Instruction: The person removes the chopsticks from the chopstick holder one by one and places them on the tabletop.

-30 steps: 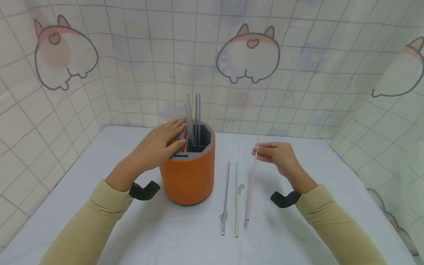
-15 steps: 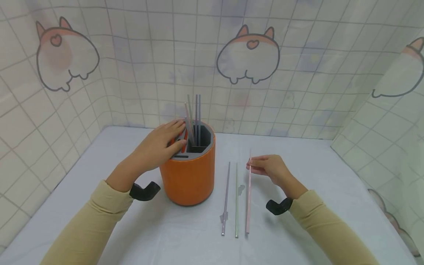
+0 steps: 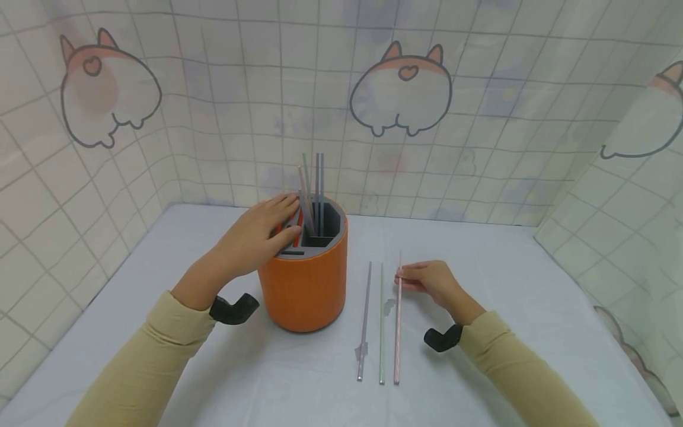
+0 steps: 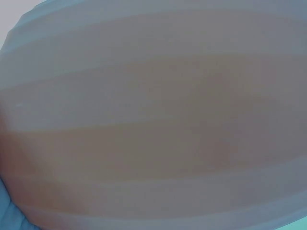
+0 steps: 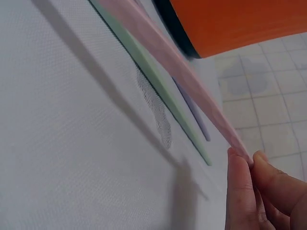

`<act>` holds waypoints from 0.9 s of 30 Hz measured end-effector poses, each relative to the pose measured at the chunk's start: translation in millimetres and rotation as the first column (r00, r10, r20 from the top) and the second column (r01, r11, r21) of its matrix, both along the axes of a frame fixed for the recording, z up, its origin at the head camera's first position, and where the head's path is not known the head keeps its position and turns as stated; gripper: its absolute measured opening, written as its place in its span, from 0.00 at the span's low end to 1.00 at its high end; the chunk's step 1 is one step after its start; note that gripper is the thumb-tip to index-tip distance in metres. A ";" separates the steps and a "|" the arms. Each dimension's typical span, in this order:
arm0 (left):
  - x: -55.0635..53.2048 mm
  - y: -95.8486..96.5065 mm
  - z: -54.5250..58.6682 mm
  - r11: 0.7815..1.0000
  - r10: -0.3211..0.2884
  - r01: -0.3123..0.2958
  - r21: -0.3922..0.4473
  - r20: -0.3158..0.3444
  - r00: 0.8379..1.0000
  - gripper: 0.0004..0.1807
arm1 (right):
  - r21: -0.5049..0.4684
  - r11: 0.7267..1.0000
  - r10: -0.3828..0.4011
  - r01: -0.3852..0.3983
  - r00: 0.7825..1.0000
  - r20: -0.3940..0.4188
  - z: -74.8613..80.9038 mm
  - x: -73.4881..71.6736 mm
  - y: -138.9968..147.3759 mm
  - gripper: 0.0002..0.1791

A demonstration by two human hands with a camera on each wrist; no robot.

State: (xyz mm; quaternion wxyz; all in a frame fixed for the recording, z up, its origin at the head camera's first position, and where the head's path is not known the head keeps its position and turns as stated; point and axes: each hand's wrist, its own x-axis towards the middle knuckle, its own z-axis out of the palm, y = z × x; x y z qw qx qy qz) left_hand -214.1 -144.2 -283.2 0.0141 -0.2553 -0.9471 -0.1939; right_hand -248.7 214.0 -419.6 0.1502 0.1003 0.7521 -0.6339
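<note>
With my right hand I pinch the pink stick near its far end, just right of the green stick on the white table, while my left hand rests outstretched atop the orange holder

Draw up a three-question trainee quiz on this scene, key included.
1. Which hand pinches a pink stick?
2. True or false: in the head view, the green stick on the table is between the purple stick there and the pinched pink stick.
3. Fill in: the left hand rests on top of the ____.

Key:
1. The right hand.
2. True.
3. Orange pot.
</note>
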 end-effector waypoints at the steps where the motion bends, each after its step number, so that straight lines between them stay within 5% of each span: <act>1: 0.1 0.1 0.0 1.000 0.001 -0.001 -0.001 0.001 1.000 0.34 | 0.006 1.000 -0.003 0.003 1.000 0.003 -1.2 -0.4 -0.1 0.22; 15: 0.1 1.1 -0.1 1.000 0.003 -0.003 0.000 0.005 1.000 0.34 | 0.065 0.998 0.001 -0.002 1.000 0.007 -15.2 -4.8 0.6 0.22; 27: 0.4 0.2 -0.3 1.000 -0.001 0.001 0.006 0.003 1.000 0.34 | 0.342 0.940 0.028 0.017 0.992 -0.126 -4.0 -16.0 -3.1 0.16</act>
